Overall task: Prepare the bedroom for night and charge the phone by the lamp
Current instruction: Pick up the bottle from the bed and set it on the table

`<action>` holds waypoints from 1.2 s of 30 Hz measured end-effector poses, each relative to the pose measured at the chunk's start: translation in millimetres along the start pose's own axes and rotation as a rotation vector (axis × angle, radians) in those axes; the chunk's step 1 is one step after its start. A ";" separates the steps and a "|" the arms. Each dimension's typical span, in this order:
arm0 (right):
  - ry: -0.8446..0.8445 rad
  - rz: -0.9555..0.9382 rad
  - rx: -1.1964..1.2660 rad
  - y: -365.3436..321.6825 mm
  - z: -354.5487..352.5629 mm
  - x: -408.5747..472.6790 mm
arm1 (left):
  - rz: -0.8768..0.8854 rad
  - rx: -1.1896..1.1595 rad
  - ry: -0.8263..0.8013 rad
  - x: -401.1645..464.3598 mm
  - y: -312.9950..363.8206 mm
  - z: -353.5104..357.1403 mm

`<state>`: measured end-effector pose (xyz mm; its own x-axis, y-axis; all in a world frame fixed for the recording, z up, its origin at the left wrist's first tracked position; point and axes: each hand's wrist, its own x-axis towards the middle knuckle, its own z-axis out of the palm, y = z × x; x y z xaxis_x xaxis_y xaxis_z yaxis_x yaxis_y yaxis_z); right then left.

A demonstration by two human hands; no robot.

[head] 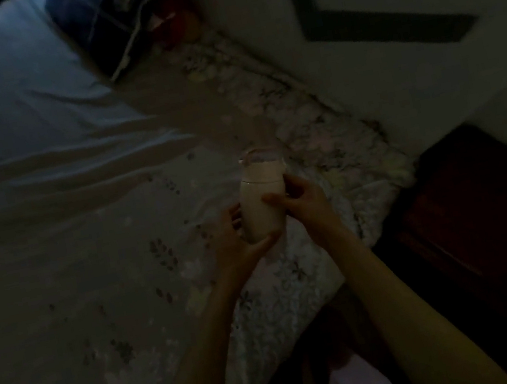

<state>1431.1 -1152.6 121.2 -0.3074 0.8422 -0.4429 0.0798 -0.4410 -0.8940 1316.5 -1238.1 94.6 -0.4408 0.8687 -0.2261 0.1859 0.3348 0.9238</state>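
Note:
The room is dark. A small pale cylindrical lamp [262, 200] with a clear rounded top is held upright over the flowered bed sheet [128, 332]; it gives off no visible light. My left hand [238, 245] grips its lower body from below and the left. My right hand [297, 201] grips its upper body from the right, thumb across the front. No phone or cable is in view.
A pale blue pillow [0, 87] lies at the upper left, with a dark checked cloth [103, 18] behind it. The wall [395, 82] runs along the bed's right side. A dark wooden bedside unit [474, 220] stands at the right.

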 end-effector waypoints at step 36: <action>0.995 -0.174 0.080 98.9 -457.1 -111.1 | 0.341 0.091 -0.840 -61.7 78.2 497.3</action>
<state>1906.6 -1148.0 50.8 0.6241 0.7565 -0.1953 0.0339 -0.2759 -0.9606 1795.0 -1083.9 27.1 0.4287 0.8942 -0.1285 0.2731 0.0073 0.9620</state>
